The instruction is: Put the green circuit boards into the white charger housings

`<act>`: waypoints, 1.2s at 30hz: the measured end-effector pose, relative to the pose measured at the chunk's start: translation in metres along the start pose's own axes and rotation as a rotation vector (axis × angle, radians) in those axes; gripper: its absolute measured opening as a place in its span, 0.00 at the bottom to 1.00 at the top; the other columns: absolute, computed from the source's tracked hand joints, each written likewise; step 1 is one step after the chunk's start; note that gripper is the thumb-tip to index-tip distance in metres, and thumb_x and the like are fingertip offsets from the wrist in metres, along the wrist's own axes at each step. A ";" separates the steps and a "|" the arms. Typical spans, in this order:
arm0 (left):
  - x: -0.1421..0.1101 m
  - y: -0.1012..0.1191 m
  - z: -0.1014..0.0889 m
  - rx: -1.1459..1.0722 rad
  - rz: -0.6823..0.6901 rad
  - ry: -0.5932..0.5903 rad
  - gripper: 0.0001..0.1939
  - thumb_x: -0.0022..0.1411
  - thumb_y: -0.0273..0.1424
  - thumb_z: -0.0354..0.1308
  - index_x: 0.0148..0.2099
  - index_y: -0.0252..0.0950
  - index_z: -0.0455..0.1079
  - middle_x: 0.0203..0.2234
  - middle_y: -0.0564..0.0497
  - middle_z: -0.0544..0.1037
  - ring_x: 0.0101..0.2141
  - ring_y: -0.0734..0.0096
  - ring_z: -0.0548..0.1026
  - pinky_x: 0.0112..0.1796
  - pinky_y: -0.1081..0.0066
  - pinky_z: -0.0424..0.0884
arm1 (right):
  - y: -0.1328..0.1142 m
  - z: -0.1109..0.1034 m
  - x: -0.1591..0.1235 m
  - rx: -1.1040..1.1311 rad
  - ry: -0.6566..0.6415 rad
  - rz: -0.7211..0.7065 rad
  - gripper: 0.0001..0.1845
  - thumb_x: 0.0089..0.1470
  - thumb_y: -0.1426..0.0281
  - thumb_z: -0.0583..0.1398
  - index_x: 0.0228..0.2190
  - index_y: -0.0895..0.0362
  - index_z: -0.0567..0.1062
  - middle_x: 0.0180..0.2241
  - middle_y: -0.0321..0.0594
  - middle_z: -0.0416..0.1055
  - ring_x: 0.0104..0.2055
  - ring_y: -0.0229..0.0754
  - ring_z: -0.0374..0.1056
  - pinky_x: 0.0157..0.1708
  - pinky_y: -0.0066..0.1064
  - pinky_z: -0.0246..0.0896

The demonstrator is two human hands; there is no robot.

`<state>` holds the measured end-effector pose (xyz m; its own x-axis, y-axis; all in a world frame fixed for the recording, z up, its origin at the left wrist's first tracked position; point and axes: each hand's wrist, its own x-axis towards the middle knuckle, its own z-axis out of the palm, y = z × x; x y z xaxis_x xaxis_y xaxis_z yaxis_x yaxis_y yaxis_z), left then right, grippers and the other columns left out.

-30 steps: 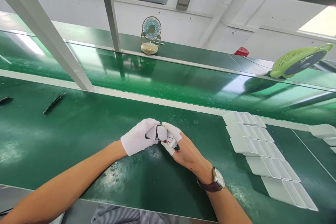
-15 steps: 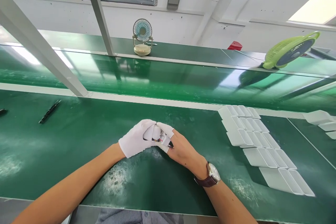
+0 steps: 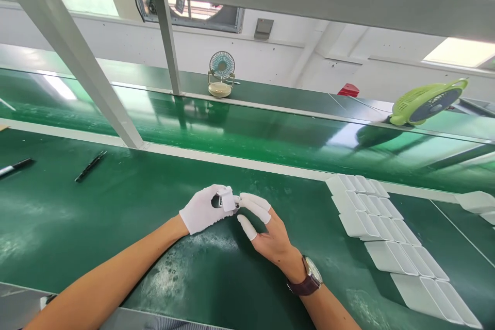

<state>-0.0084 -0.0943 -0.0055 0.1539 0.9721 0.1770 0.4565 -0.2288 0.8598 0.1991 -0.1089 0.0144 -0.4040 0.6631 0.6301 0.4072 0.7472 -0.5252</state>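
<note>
My left hand (image 3: 201, 210), in a white glove, is closed around a small white plastic part (image 3: 227, 199) and holds it just above the green bench mat (image 3: 116, 206). My right hand (image 3: 266, 231) is bare apart from white finger cots. Its index fingertip touches the part while the thumb and other fingers are spread. A brown-strapped wristwatch (image 3: 308, 279) sits on my right wrist.
Rows of white plastic housings (image 3: 382, 227) lie to the right, with more housings (image 3: 477, 202) at the far right edge. A black tool (image 3: 90, 166) and a pen (image 3: 14, 167) lie at left. Beyond runs a shiny green conveyor (image 3: 247, 129), with a small fan (image 3: 221, 74), a green fan (image 3: 427, 100) and a slanted frame post (image 3: 77, 56).
My right hand has let go of the part and opened, leaving only a fingertip on it. My left hand now holds the part alone, slightly higher.
</note>
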 end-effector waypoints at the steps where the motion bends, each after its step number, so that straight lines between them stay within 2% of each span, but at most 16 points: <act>1: 0.000 0.000 0.000 -0.027 0.033 0.015 0.29 0.53 0.35 0.69 0.56 0.41 0.66 0.42 0.51 0.80 0.42 0.64 0.79 0.45 0.63 0.77 | 0.001 0.001 0.000 -0.028 0.005 0.008 0.30 0.60 0.76 0.60 0.61 0.48 0.64 0.55 0.46 0.71 0.56 0.47 0.70 0.56 0.43 0.70; 3: 0.002 0.001 -0.003 -0.024 0.155 0.074 0.38 0.54 0.34 0.69 0.64 0.41 0.58 0.51 0.45 0.76 0.47 0.62 0.77 0.49 0.60 0.76 | 0.006 0.004 0.000 -0.065 -0.034 0.031 0.27 0.60 0.73 0.61 0.59 0.49 0.66 0.56 0.48 0.70 0.58 0.48 0.68 0.57 0.46 0.69; 4: 0.004 0.002 -0.006 0.012 0.237 0.103 0.39 0.55 0.34 0.68 0.65 0.41 0.57 0.53 0.42 0.74 0.50 0.60 0.76 0.50 0.59 0.75 | 0.008 0.006 0.000 -0.070 -0.067 0.037 0.25 0.61 0.72 0.60 0.59 0.50 0.66 0.57 0.48 0.69 0.59 0.49 0.68 0.58 0.46 0.69; 6: 0.007 0.005 -0.013 0.110 0.430 0.106 0.29 0.60 0.32 0.65 0.61 0.42 0.61 0.53 0.42 0.74 0.51 0.59 0.75 0.50 0.57 0.74 | 0.012 0.007 0.002 -0.065 -0.121 0.039 0.24 0.62 0.71 0.59 0.59 0.49 0.67 0.57 0.47 0.70 0.58 0.48 0.68 0.58 0.44 0.69; 8: 0.009 0.009 -0.019 0.170 0.604 0.061 0.17 0.63 0.30 0.61 0.54 0.42 0.67 0.47 0.45 0.78 0.47 0.62 0.76 0.49 0.58 0.74 | 0.015 0.007 0.006 -0.044 -0.162 0.022 0.24 0.63 0.71 0.58 0.60 0.48 0.66 0.56 0.45 0.71 0.57 0.46 0.70 0.57 0.42 0.70; 9: 0.009 0.010 -0.021 0.175 0.645 0.061 0.14 0.64 0.29 0.60 0.51 0.42 0.68 0.43 0.47 0.79 0.45 0.63 0.77 0.48 0.59 0.74 | 0.016 0.006 0.008 -0.034 -0.180 0.007 0.25 0.63 0.71 0.58 0.60 0.47 0.66 0.55 0.45 0.71 0.56 0.46 0.70 0.56 0.41 0.70; 11: 0.007 0.010 -0.022 0.149 0.597 0.134 0.13 0.61 0.30 0.62 0.48 0.40 0.69 0.40 0.48 0.79 0.42 0.64 0.77 0.45 0.61 0.75 | 0.017 0.004 0.012 -0.036 -0.225 -0.028 0.25 0.63 0.73 0.57 0.60 0.46 0.66 0.54 0.45 0.71 0.55 0.45 0.71 0.54 0.41 0.72; 13: 0.005 0.009 -0.022 0.086 0.410 0.217 0.11 0.59 0.33 0.64 0.44 0.39 0.69 0.38 0.48 0.78 0.39 0.65 0.77 0.41 0.64 0.75 | 0.018 0.002 0.016 -0.072 -0.263 -0.067 0.24 0.63 0.74 0.57 0.58 0.46 0.68 0.52 0.45 0.71 0.53 0.46 0.71 0.52 0.41 0.73; 16: 0.003 0.004 -0.024 -0.046 0.095 0.232 0.06 0.65 0.35 0.56 0.37 0.38 0.69 0.31 0.52 0.77 0.33 0.70 0.76 0.38 0.68 0.76 | 0.019 0.002 0.018 -0.127 -0.293 -0.102 0.24 0.61 0.76 0.57 0.56 0.46 0.69 0.52 0.46 0.71 0.51 0.46 0.72 0.50 0.42 0.74; 18: 0.003 0.002 -0.026 -0.108 -0.004 0.220 0.08 0.67 0.35 0.52 0.41 0.38 0.70 0.33 0.52 0.78 0.33 0.71 0.77 0.39 0.67 0.76 | 0.020 0.002 0.018 -0.135 -0.294 -0.113 0.25 0.61 0.76 0.57 0.57 0.46 0.68 0.52 0.46 0.70 0.51 0.46 0.72 0.49 0.42 0.74; 22: 0.003 0.002 -0.026 -0.110 0.083 0.146 0.21 0.62 0.35 0.60 0.56 0.39 0.67 0.44 0.48 0.77 0.40 0.67 0.77 0.44 0.63 0.77 | 0.020 0.004 0.014 -0.131 -0.270 -0.115 0.26 0.61 0.76 0.57 0.58 0.45 0.67 0.54 0.47 0.69 0.53 0.47 0.71 0.50 0.44 0.74; 23: 0.002 0.003 -0.025 -0.085 0.121 0.137 0.22 0.60 0.34 0.61 0.56 0.40 0.67 0.44 0.48 0.77 0.40 0.66 0.77 0.45 0.62 0.77 | 0.021 0.005 0.013 -0.127 -0.263 -0.112 0.26 0.61 0.76 0.57 0.59 0.45 0.67 0.55 0.47 0.69 0.53 0.47 0.71 0.50 0.44 0.74; 27: -0.002 0.004 -0.021 0.014 0.299 0.151 0.14 0.61 0.28 0.59 0.51 0.41 0.72 0.42 0.48 0.76 0.42 0.66 0.77 0.46 0.62 0.77 | 0.024 0.008 0.008 -0.093 -0.254 -0.113 0.27 0.62 0.75 0.57 0.59 0.44 0.66 0.56 0.47 0.68 0.53 0.46 0.71 0.51 0.43 0.74; 29: -0.003 0.004 -0.020 0.056 0.361 0.153 0.15 0.60 0.26 0.58 0.50 0.41 0.72 0.43 0.46 0.75 0.43 0.65 0.76 0.46 0.62 0.77 | 0.025 0.010 0.006 -0.075 -0.258 -0.109 0.25 0.62 0.75 0.57 0.59 0.44 0.68 0.56 0.47 0.68 0.52 0.45 0.72 0.50 0.42 0.75; 31: -0.004 0.004 -0.021 0.091 0.375 0.141 0.17 0.60 0.25 0.58 0.51 0.41 0.71 0.43 0.46 0.74 0.44 0.64 0.76 0.46 0.61 0.76 | 0.025 0.012 0.006 -0.050 -0.260 -0.098 0.24 0.63 0.75 0.57 0.58 0.45 0.69 0.55 0.47 0.68 0.51 0.45 0.72 0.50 0.41 0.74; 36: -0.001 0.005 -0.021 0.077 0.294 0.070 0.17 0.61 0.26 0.56 0.53 0.40 0.68 0.40 0.47 0.73 0.40 0.66 0.74 0.41 0.63 0.77 | 0.024 0.013 0.005 -0.026 -0.242 -0.061 0.24 0.63 0.75 0.57 0.58 0.46 0.69 0.56 0.48 0.67 0.55 0.45 0.70 0.52 0.40 0.73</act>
<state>-0.0247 -0.0950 0.0092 0.2296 0.8642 0.4477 0.4667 -0.5014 0.7286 0.1960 -0.0871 -0.0030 -0.6112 0.6109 0.5031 0.3964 0.7866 -0.4735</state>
